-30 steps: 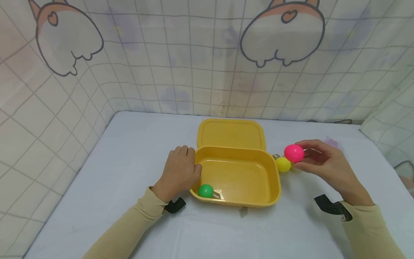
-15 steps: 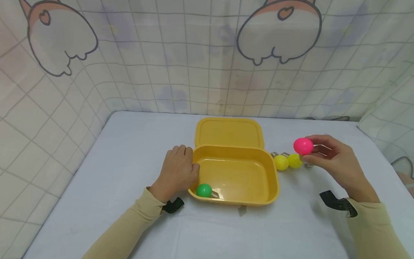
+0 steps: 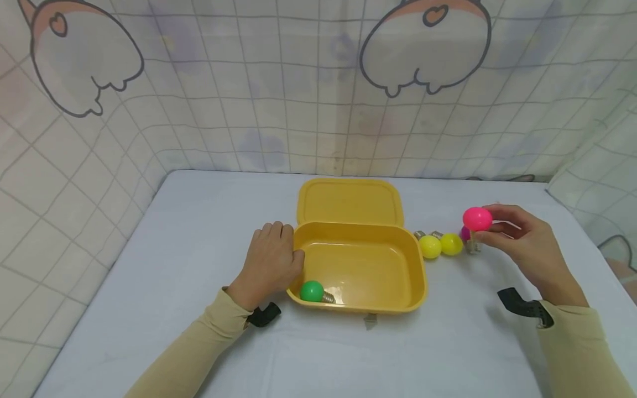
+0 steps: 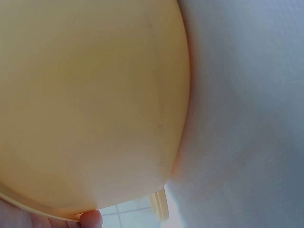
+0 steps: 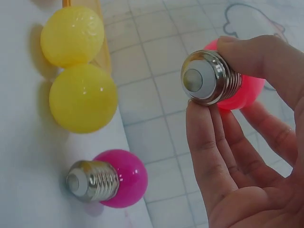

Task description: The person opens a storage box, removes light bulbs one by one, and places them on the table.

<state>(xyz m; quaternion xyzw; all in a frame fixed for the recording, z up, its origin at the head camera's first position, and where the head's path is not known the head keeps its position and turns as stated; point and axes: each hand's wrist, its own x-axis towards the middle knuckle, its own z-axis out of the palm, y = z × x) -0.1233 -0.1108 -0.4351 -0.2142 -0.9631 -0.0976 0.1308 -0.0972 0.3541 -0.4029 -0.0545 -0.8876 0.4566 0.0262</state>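
Observation:
My right hand pinches a pink light bulb between thumb and fingers, raised over the table. In the right wrist view its silver screw base faces the camera. Below it lies a purple bulb, beside two yellow bulbs in a row. At the near left corner inside a yellow box lies a green bulb. My left hand grips the box's left rim, thumb on the inner side. The left wrist view shows mostly the box's outer wall.
The box's yellow lid lies open behind it. A white cloth covers the table. Behind stands a curtain with a grid print. A grey latch-like piece juts from the box's front.
My right hand has moved right and slightly back with the pink bulb, away from the box. The purple bulb now shows beneath it. My left hand stays on the box rim.

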